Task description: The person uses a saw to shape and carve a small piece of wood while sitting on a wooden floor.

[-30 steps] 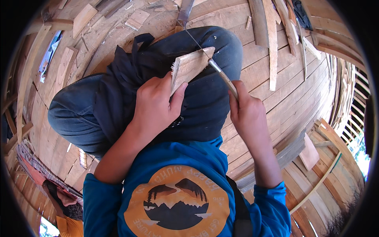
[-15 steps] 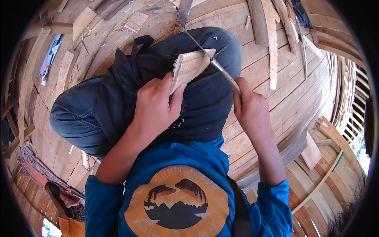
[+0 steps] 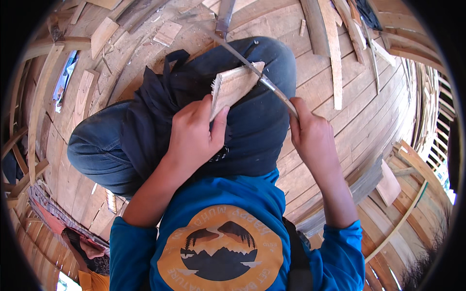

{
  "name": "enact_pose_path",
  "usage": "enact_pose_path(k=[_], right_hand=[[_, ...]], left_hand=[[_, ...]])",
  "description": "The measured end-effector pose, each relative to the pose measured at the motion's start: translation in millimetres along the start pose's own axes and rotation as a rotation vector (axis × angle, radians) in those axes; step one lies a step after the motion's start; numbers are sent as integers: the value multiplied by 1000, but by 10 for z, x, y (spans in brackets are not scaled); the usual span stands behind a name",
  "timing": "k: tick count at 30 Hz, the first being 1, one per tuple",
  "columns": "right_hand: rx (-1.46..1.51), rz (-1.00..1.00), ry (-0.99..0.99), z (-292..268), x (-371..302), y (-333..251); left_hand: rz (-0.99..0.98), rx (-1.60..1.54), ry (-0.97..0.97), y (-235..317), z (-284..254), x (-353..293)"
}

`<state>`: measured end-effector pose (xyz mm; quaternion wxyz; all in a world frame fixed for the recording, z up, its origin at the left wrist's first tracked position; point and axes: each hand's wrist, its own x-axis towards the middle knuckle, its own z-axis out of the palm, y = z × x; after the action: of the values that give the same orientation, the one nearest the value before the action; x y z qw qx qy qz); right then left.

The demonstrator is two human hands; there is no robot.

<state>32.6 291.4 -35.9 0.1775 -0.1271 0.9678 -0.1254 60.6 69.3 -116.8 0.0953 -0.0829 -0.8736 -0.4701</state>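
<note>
My left hand [image 3: 195,131] grips the lower end of a short wooden piece [image 3: 235,87], thumb on one side and fingers on the other. The piece tilts up over my lap, with a rough, splintered left edge. My right hand [image 3: 312,130] is closed round the handle of a long-bladed knife [image 3: 275,90]. Its narrow blade lies against the top right corner of the wood and points up and left; the far tip is blurred. Dark blue trousers [image 3: 269,116] cover my crossed legs beneath both hands.
Beyond my knee lies a flat metal blade [image 3: 224,19]. Wood offcuts [image 3: 168,33] and shavings litter the plank floor [image 3: 310,87]. Long boards [image 3: 333,58] lie at the upper right. Another person, in orange clothing [image 3: 92,280], is at the lower left.
The knife has rolled a little, so more of its blade's flat shows. Both hands and the wooden piece keep nearly the same place; the whole view has shifted slightly.
</note>
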Motion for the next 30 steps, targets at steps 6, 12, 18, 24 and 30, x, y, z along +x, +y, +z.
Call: enact_pose_path(k=[6,12,18,24,30], right_hand=[[-52,-23,29,122,164,218],[15,-33,21,16,8,35],[47,-38,-27,-48,-2,-7],[28,-53,28,-12,27,49],[52,-40,56,-98,-1,-109]], left_hand=[[47,0,27,64,0,27],[0,21,19,49,-7,40],[31,6,35,-12,2,60],[24,15,28,33,-17,34],[55,-10,38,51,-13,146]])
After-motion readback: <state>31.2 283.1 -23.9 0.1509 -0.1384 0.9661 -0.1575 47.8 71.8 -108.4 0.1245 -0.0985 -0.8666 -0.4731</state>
